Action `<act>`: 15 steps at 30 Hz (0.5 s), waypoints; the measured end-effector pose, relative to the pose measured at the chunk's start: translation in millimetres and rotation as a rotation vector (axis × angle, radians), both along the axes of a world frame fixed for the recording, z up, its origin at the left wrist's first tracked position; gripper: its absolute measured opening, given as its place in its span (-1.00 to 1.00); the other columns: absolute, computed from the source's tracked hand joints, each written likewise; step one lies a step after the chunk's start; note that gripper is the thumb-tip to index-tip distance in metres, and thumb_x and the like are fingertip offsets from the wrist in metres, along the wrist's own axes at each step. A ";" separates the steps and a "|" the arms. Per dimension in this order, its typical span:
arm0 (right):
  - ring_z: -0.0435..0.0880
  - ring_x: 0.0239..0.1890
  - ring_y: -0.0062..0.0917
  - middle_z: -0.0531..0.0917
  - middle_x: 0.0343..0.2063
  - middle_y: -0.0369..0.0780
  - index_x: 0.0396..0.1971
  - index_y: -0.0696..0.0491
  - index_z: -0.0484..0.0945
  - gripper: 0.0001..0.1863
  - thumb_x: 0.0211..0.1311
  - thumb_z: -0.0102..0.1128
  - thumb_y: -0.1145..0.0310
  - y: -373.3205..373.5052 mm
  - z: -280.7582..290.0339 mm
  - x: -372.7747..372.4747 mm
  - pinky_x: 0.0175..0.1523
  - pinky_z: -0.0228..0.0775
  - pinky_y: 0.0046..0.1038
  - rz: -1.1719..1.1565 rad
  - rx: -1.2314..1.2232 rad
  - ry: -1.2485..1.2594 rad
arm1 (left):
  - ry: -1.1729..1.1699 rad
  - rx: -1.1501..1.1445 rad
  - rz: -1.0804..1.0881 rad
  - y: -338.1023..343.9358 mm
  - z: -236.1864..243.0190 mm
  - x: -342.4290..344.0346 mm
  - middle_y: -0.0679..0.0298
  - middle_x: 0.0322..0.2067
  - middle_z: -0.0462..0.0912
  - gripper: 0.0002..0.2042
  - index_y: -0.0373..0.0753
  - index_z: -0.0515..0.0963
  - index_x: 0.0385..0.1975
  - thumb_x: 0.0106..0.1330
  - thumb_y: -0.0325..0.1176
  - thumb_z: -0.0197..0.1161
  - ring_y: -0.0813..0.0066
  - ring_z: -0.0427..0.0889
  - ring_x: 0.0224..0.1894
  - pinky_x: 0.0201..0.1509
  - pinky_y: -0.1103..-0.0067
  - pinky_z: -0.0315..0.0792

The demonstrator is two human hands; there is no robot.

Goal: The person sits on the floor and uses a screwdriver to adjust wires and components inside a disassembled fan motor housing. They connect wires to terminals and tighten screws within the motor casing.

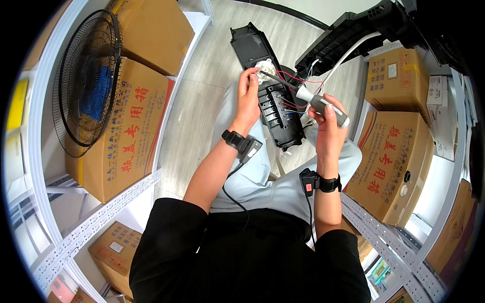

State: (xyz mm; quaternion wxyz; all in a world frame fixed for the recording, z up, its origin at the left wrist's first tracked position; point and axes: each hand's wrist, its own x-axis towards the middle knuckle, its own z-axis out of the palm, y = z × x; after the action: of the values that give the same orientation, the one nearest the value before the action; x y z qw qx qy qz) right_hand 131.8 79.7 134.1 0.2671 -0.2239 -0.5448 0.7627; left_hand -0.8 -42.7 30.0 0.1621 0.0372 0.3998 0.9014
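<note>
My right hand [331,123] is wrapped round the grey-and-white handle of a screwdriver [321,104]. Its dark shaft slants up and left to a white round plastic part [266,66], where the tip meets or nearly meets it. Thumb and fingers of my left hand [246,101] pinch that part at its near-left edge. Beneath lies a long black plastic housing [251,46], across and between my knees, with a row of black switch-like pieces [273,108] in its nearer half. Thin red wires [303,79] run from the white part and the row toward the right.
A large black plastic frame [348,38] with a white cable [349,53] stands at the far right. Cardboard boxes [389,166] fill the metal shelves [96,222] on both sides. A black fan grille [87,81] leans at left. Corded black wrist straps [235,140] circle both wrists.
</note>
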 end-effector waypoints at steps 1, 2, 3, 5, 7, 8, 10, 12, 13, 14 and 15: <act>0.68 -0.28 -0.42 0.62 -0.20 -0.08 -0.01 0.22 0.46 -0.63 0.29 0.18 0.31 -0.8 -0.2 -0.4 -0.14 0.58 -0.44 0.007 -0.007 0.004 | -0.002 0.001 -0.009 -0.3 1.6 0.8 0.37 -0.10 0.47 -0.79 -0.17 0.41 0.02 0.48 -0.31 -0.01 0.65 0.39 -0.06 0.08 0.65 0.30; 0.68 -0.28 -0.42 0.62 -0.19 -0.08 -0.01 0.22 0.46 -0.63 0.29 0.18 0.31 -1.2 -0.4 -0.8 -0.14 0.59 -0.44 0.013 -0.014 0.008 | -0.005 0.003 -0.019 -0.9 3.2 1.3 0.37 -0.11 0.47 -0.80 -0.17 0.41 0.01 0.47 -0.33 0.02 0.65 0.39 -0.07 0.07 0.66 0.30; 0.68 -0.28 -0.42 0.62 -0.19 -0.08 -0.01 0.22 0.46 -0.64 0.29 0.18 0.31 -1.1 -0.6 -1.1 -0.14 0.59 -0.44 0.014 -0.014 0.009 | -0.008 0.005 -0.030 -0.9 4.7 1.6 0.38 -0.12 0.47 -0.80 -0.17 0.42 0.00 0.46 -0.34 0.04 0.66 0.39 -0.08 0.07 0.67 0.30; 0.68 -0.28 -0.42 0.62 -0.19 -0.09 -0.01 0.22 0.46 -0.64 0.29 0.18 0.31 -1.8 -0.8 -1.7 -0.13 0.59 -0.44 0.024 -0.014 0.012 | -0.010 0.012 -0.031 -1.1 10.3 2.5 0.39 -0.14 0.47 -0.81 -0.17 0.42 0.00 0.44 -0.36 0.07 0.68 0.39 -0.11 0.04 0.69 0.30; 0.69 -0.28 -0.43 0.62 -0.19 -0.09 -0.01 0.22 0.46 -0.64 0.29 0.18 0.31 -2.3 -1.7 -1.4 -0.14 0.59 -0.44 0.020 -0.021 0.010 | -0.005 0.005 -0.025 -0.9 9.5 2.7 0.41 -0.17 0.46 -0.81 -0.16 0.42 -0.01 0.43 -0.37 0.08 0.69 0.37 -0.14 0.00 0.70 0.30; 0.69 -0.29 -0.43 0.62 -0.19 -0.09 -0.01 0.22 0.46 -0.64 0.29 0.18 0.31 -2.5 -2.0 -1.3 -0.14 0.59 -0.45 0.018 -0.024 0.009 | 0.000 -0.006 -0.017 -0.7 5.8 2.1 0.42 -0.18 0.46 -0.81 -0.16 0.42 -0.01 0.44 -0.37 0.08 0.70 0.36 -0.16 -0.03 0.71 0.29; 0.69 -0.29 -0.42 0.62 -0.19 -0.09 -0.01 0.22 0.47 -0.64 0.29 0.18 0.31 -2.0 -2.1 -1.1 -0.14 0.59 -0.45 0.017 -0.019 -0.002 | -0.003 -0.013 -0.011 -0.4 1.4 0.9 0.44 -0.21 0.44 -0.82 -0.16 0.43 -0.02 0.44 -0.36 0.07 0.72 0.33 -0.21 -0.08 0.72 0.28; 0.68 -0.29 -0.42 0.62 -0.19 -0.09 -0.02 0.22 0.47 -0.64 0.29 0.18 0.31 -1.0 -2.2 -0.6 -0.14 0.59 -0.45 0.012 -0.011 -0.016 | -0.019 -0.008 -0.012 -0.4 -1.8 0.1 0.46 -0.23 0.42 -0.84 -0.15 0.43 -0.03 0.45 -0.35 0.06 0.73 0.29 -0.25 -0.12 0.73 0.26; 0.68 -0.29 -0.42 0.62 -0.19 -0.09 -0.02 0.21 0.47 -0.64 0.29 0.18 0.31 -0.3 -2.3 0.0 -0.14 0.59 -0.46 0.007 -0.007 -0.024 | -0.018 -0.009 -0.015 -0.3 -0.4 0.3 0.46 -0.23 0.42 -0.84 -0.14 0.43 -0.04 0.45 -0.35 0.05 0.73 0.28 -0.25 -0.12 0.73 0.25; 0.68 -0.29 -0.42 0.62 -0.19 -0.09 -0.02 0.21 0.48 -0.65 0.29 0.18 0.31 0.3 -2.3 0.6 -0.15 0.59 -0.46 0.002 -0.002 -0.032 | -0.016 -0.011 -0.018 -0.1 1.1 0.7 0.47 -0.23 0.41 -0.85 -0.14 0.43 -0.05 0.46 -0.34 0.05 0.73 0.27 -0.26 -0.13 0.73 0.24; 0.68 -0.28 -0.42 0.62 -0.19 -0.09 -0.03 0.22 0.48 -0.65 0.29 0.18 0.31 0.7 -2.0 1.2 -0.14 0.59 -0.46 -0.001 0.007 -0.037 | -0.015 -0.012 -0.022 0.2 2.4 0.9 0.47 -0.23 0.41 -0.86 -0.13 0.43 -0.06 0.46 -0.34 0.05 0.73 0.26 -0.26 -0.13 0.73 0.23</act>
State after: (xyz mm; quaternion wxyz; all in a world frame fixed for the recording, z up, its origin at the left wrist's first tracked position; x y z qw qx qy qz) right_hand 132.9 80.4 132.0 0.2580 -0.2374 -0.5520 0.7566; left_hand 0.1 -42.4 32.4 0.1750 0.0340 0.4035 0.8975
